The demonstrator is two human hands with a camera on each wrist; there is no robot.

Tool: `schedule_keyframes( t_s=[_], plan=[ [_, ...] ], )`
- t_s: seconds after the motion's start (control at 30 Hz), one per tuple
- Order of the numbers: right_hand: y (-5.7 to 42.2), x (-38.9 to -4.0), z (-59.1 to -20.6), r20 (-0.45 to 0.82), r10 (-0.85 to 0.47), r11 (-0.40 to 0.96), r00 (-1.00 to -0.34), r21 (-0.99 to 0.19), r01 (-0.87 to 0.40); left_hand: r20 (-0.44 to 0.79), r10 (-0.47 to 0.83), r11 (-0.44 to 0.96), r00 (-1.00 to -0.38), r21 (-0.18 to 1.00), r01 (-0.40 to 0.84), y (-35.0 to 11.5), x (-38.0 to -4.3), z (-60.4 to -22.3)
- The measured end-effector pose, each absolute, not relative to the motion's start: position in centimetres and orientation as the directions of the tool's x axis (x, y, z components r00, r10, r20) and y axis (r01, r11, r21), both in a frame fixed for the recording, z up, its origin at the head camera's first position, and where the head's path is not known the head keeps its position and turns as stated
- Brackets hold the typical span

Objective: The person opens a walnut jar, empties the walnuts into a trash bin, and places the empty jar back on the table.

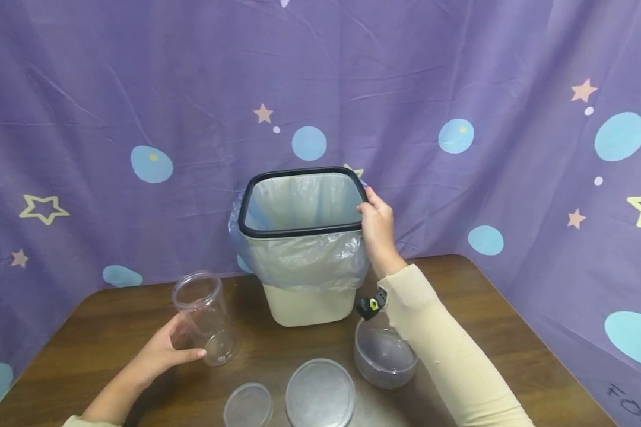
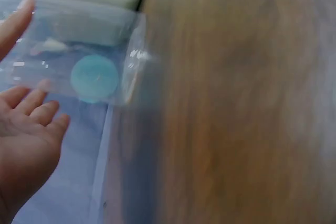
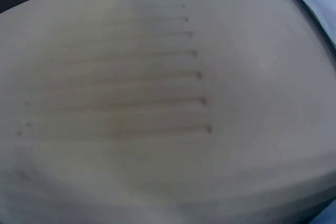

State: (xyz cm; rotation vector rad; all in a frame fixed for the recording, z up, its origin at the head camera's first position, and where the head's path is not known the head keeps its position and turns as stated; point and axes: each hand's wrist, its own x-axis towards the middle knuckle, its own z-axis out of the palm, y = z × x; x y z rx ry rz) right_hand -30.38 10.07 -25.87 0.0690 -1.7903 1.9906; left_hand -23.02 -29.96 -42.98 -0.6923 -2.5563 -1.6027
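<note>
A white bin [image 1: 312, 305] with a black rim and a clear plastic liner bag [image 1: 310, 261] stands at the back of the table. My right hand [image 1: 378, 228] grips the rim at its right side, thumb over the edge and fingers outside. In the right wrist view the bin's pale wall [image 3: 252, 103], marked with short ridges, fills the picture. At the left stands a clear plastic cup [image 1: 210, 326]. My left hand [image 1: 162, 350] is at its lower left side, thumb extended and fingers loosely bent; firm contact is unclear. The left wrist view shows the cup [image 2: 58, 51] between thumb and fingers.
A clear bowl [image 1: 386, 359] sits under my right forearm. Two round translucent lids, a large one [image 1: 320, 392] and a small one [image 1: 248, 406], lie at the front of the brown table [image 1: 85, 350]. A purple curtain [image 1: 203, 107] hangs behind the table.
</note>
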Motion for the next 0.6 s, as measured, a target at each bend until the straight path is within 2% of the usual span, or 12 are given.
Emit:
schedule_keyframes(
  t_s=[0.17, 0.33, 0.47, 0.6],
  plan=[
    [10.9, -30.4, -26.3, 0.350, 0.237, -0.028, -0.906, -0.930, -0.367, 0.226, 0.402, 0.432, -0.887, 0.808, 0.401, -31.1, -22.9, -42.1],
    [12.5, -30.3, -26.8, 0.436, 0.230, 0.094, -0.870, -0.900, -0.427, 0.170, 0.366, 0.565, -0.915, 0.740, 0.364, -32.3, -23.1, -40.3],
    [14.9, -30.3, -27.0, 0.563, 0.214, 0.293, -0.798, -0.816, -0.498, 0.288, 0.342, 0.646, -0.895, 0.620, 0.446, -32.7, -24.1, -38.6],
    [17.7, -30.7, -27.7, 0.721, 0.136, 0.552, -0.680, -0.625, -0.552, 0.412, 0.333, 0.738, -0.848, 0.446, 0.507, -33.3, -24.7, -36.4]
  ],
)
